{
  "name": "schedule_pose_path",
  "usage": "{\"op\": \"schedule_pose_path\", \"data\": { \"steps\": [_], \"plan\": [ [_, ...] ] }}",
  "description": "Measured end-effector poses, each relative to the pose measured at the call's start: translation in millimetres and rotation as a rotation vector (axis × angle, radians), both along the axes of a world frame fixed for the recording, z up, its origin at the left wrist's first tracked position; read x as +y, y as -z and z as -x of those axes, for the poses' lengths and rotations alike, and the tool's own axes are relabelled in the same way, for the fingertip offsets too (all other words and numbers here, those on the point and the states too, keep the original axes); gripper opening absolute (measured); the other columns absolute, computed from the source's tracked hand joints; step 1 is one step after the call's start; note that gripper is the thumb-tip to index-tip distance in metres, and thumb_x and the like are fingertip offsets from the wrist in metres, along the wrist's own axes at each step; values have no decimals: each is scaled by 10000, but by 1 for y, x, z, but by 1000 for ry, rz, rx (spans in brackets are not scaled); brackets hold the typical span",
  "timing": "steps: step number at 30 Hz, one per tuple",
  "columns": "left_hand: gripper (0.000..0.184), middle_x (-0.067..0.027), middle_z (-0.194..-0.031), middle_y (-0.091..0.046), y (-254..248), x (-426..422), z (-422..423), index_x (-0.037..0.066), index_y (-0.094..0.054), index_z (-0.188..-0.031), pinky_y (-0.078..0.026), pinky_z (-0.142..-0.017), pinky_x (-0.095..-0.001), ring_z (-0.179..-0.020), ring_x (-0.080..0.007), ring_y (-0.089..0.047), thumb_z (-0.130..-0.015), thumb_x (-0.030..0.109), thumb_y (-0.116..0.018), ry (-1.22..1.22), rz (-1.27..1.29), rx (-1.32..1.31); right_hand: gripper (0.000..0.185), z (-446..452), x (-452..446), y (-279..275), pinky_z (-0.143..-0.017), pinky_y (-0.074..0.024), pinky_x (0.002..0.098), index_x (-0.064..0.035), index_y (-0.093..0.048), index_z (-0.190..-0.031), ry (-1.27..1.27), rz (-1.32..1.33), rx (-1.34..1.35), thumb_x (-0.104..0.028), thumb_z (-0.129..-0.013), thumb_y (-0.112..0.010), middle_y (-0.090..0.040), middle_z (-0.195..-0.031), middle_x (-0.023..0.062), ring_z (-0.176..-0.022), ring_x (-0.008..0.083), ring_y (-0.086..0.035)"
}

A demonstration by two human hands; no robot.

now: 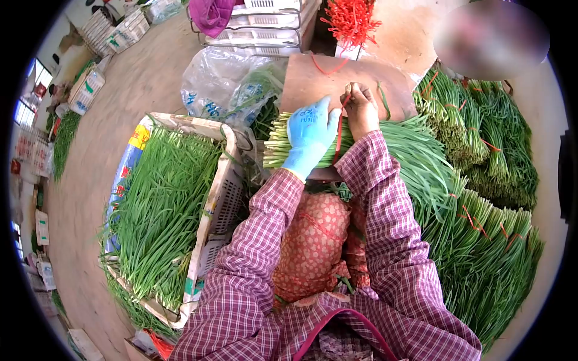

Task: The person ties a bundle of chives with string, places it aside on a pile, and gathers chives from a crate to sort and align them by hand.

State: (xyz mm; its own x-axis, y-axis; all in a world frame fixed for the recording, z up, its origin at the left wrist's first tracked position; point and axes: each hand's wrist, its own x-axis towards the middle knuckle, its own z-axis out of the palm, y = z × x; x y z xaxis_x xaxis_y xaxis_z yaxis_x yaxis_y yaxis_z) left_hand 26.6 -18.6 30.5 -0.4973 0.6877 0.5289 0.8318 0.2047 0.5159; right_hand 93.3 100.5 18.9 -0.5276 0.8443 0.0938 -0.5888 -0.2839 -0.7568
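A bundle of garlic chives [406,147] lies crosswise before me, pale cut stems to the left and green leaves to the right. My left hand [311,133], in a light blue glove, rests over the stems and holds them; some of its fingertips are hidden behind the bundle. A red tie [338,141] runs up around the stems just right of the glove. My right hand [361,113], bare, pinches the tie's upper end above the bundle, fingers closed. Behind both hands is a brown board [301,75].
At left stands a crate [211,204] of loose chives [165,210]. Tied chive bundles [481,259] are stacked at right. Red ties [352,23] hang at the back beside white trays [256,36]. A clear plastic bag [211,78] lies left of the board. Another person is at upper right.
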Motion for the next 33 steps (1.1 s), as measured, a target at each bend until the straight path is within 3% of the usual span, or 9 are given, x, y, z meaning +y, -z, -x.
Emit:
{"op": "schedule_pose_path", "data": {
  "steps": [4, 9, 14, 20, 23, 26, 28, 31, 33],
  "plan": [
    [311, -129, -807, -686, -8, 3, -6, 152, -708, -974, -501, -666, -443, -726, -333, -656, -911, 388, -516, -59, 62, -136, 77, -1, -15, -9, -739, -427, 227, -65, -597, -962, 35, -385, -203, -132, -947, -562, -607, -909, 5, -781, 85, -517],
    [288, -103, -745, -682, -18, 3, -19, 168, -726, -896, -500, -633, -422, -692, -306, -657, -897, 381, -533, -133, 88, -150, 73, -6, -13, -3, -627, -414, 191, -59, -613, -957, -42, -333, -113, -122, -938, -583, -638, -894, 6, -754, 56, -530],
    [187, -56, -656, -655, -6, -2, -23, 162, -718, -781, -453, -677, -366, -631, -251, -623, -832, 313, -619, -130, 9, 87, 50, -6, 0, 2, -781, -499, 286, -72, -588, -951, -6, -34, 16, -115, -944, -564, -615, -877, 17, -794, 113, -579],
    [164, -57, -617, -630, 3, 1, -22, 160, -689, -706, -429, -679, -352, -623, -227, -610, -798, 289, -648, -122, -124, 145, 137, -6, -3, -11, -747, -505, 289, -74, -613, -1006, 38, -9, -77, -191, -947, -575, -639, -900, 10, -815, 118, -600],
    [154, -74, -574, -610, 6, 3, -20, 163, -684, -685, -433, -638, -366, -570, -255, -596, -763, 295, -672, -139, -164, 121, 398, -17, -11, -35, -686, -523, 294, -17, -638, -1150, 84, -540, -706, -343, -927, -589, -716, -927, 64, -787, 151, -664],
    [155, -83, -580, -613, 6, 7, -19, 161, -679, -680, -434, -639, -370, -574, -262, -598, -766, 290, -668, -152, -87, 136, 368, -31, -9, -26, -748, -521, 378, -66, -694, -1066, 212, -933, -1059, -369, -865, -632, -705, -896, 171, -838, 280, -687],
    [168, -90, -586, -615, 5, 7, -19, 153, -671, -682, -435, -641, -377, -580, -269, -600, -779, 289, -653, -155, -75, 139, 301, -34, -23, -27, -740, -514, 405, -81, -727, -946, 244, -990, -1057, -349, -841, -641, -682, -848, 193, -812, 342, -668],
    [196, -88, -628, -630, -2, 2, -20, 134, -653, -720, -442, -686, -381, -631, -272, -611, -831, 289, -606, -125, -17, 144, 254, -30, -33, -26, -689, -527, 366, -60, -725, -954, 335, -1033, -1044, -279, -863, -633, -699, -812, 163, -726, 277, -686],
    [196, -83, -673, -644, 4, 1, -15, 128, -652, -745, -437, -723, -382, -683, -260, -620, -847, 284, -592, -100, -23, 223, 201, -26, -33, -21, -637, -527, 305, -31, -720, -959, 283, -760, -763, -185, -886, -612, -709, -767, 114, -656, 167, -670]
  ]
}}
